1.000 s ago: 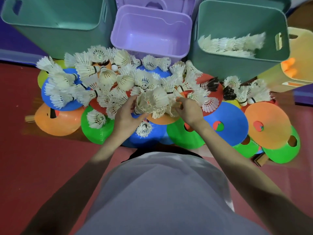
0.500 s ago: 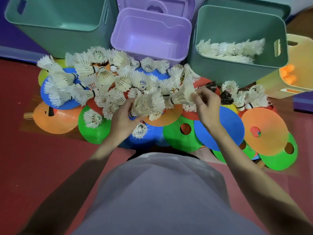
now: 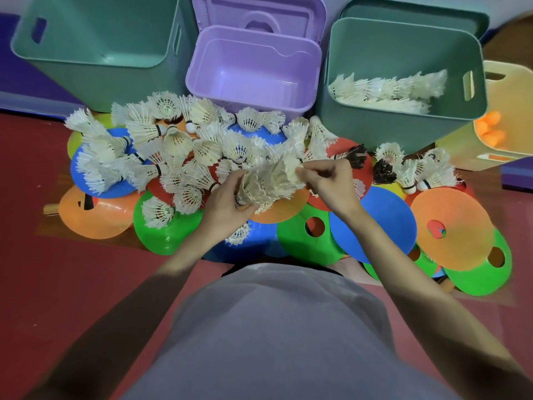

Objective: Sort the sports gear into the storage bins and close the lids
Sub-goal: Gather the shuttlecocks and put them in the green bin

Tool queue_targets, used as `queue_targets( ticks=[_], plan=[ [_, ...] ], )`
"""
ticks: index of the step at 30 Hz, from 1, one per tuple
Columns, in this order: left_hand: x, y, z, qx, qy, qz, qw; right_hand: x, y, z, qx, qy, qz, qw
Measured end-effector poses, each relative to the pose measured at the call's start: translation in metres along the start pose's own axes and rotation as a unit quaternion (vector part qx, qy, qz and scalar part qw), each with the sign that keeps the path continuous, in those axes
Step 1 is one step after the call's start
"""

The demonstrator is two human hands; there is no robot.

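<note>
A heap of white feather shuttlecocks [image 3: 178, 145] lies over flat coloured disc cones [image 3: 452, 226] on the red floor. My left hand [image 3: 227, 200] grips a nested stack of shuttlecocks [image 3: 265, 180] near its lower end. My right hand [image 3: 328, 180] pinches the feather rim at the stack's upper end. Behind stand an empty teal bin [image 3: 95, 56], an empty purple bin [image 3: 251, 90] and a teal bin [image 3: 403, 131] holding rows of stacked shuttlecocks [image 3: 389, 88].
A yellow bin [image 3: 501, 82] with orange balls [image 3: 490, 131] stands at the far right. The purple lid [image 3: 259, 15] leans behind its bin. Two dark-feathered shuttlecocks [image 3: 383, 168] lie among the white ones on the right. My grey shirt fills the lower frame.
My right hand picked a shuttlecock from the right of the pile and brought it left onto the top of the stack in my left hand. The view shifted slightly.
</note>
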State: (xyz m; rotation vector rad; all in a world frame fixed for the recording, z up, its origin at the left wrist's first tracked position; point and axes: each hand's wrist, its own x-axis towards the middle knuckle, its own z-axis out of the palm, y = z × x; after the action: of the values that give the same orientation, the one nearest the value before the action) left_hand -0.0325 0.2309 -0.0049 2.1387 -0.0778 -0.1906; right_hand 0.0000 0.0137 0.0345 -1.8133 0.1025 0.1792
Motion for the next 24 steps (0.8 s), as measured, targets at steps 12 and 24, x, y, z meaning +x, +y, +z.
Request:
queue_targets(
  ticks=[12,24],
  plan=[
    [0.014,0.0,-0.009,-0.135,0.059,-0.082,0.986,0.084,0.017,-0.003,-0.328,-0.103,-0.14,0.929],
    [0.039,0.017,-0.022,-0.082,0.067,-0.062,0.992,0.059,-0.013,-0.026,-0.221,0.124,-0.168,0.953]
  ],
)
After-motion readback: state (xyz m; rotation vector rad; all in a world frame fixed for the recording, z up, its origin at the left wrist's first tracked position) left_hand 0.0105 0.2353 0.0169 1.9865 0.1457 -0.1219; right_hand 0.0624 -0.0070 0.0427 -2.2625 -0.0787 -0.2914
